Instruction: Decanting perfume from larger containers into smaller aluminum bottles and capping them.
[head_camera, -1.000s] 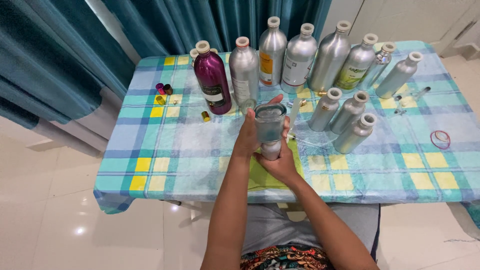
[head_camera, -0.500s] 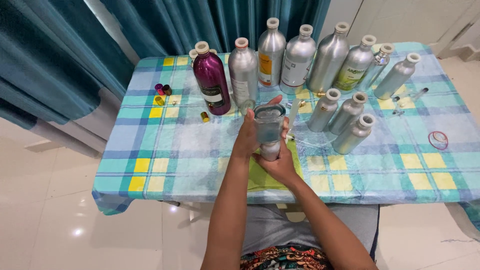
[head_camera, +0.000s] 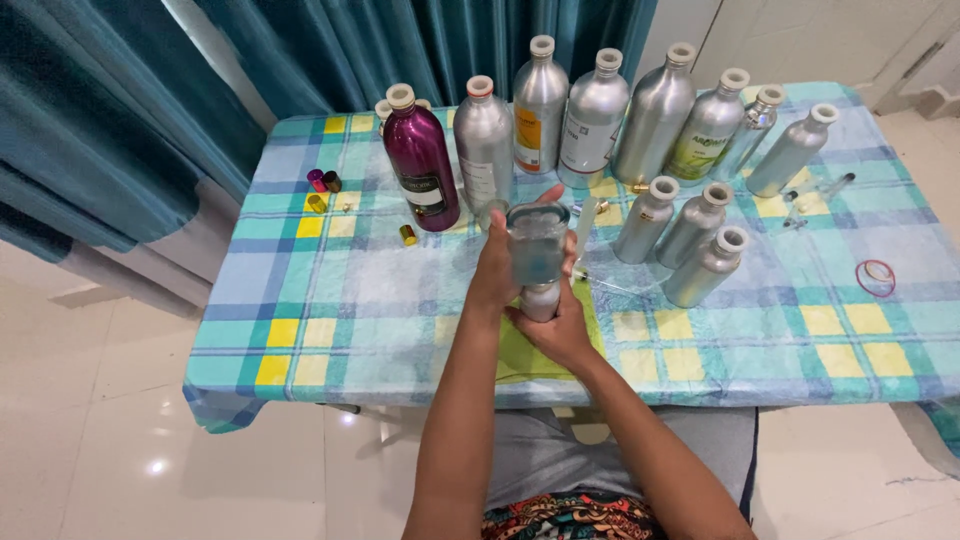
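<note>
Little has changed over the last second: both hands stay in the same pose above the middle of the bench (head_camera: 330, 290), which is covered with a blue, teal and yellow checked cloth, and the view has only drifted slightly. The work in hand looks paused or slow at this point rather than moving on.

The left hand (head_camera: 497, 270) wraps the side of a clear, squarish glass container (head_camera: 537, 243), fingers clamped on it. The right hand (head_camera: 560, 330) grips a small silver bottle (head_camera: 541, 298) directly beneath, fingers closed round it. The container sits on top of the bottle's upper end, held upright just above a yellow-green cloth (head_camera: 520, 355). Its contents cannot be made out. Behind stand tall silver aluminium bottles (head_camera: 592, 120) and a glossy magenta metal bottle (head_camera: 420, 160).
</note>
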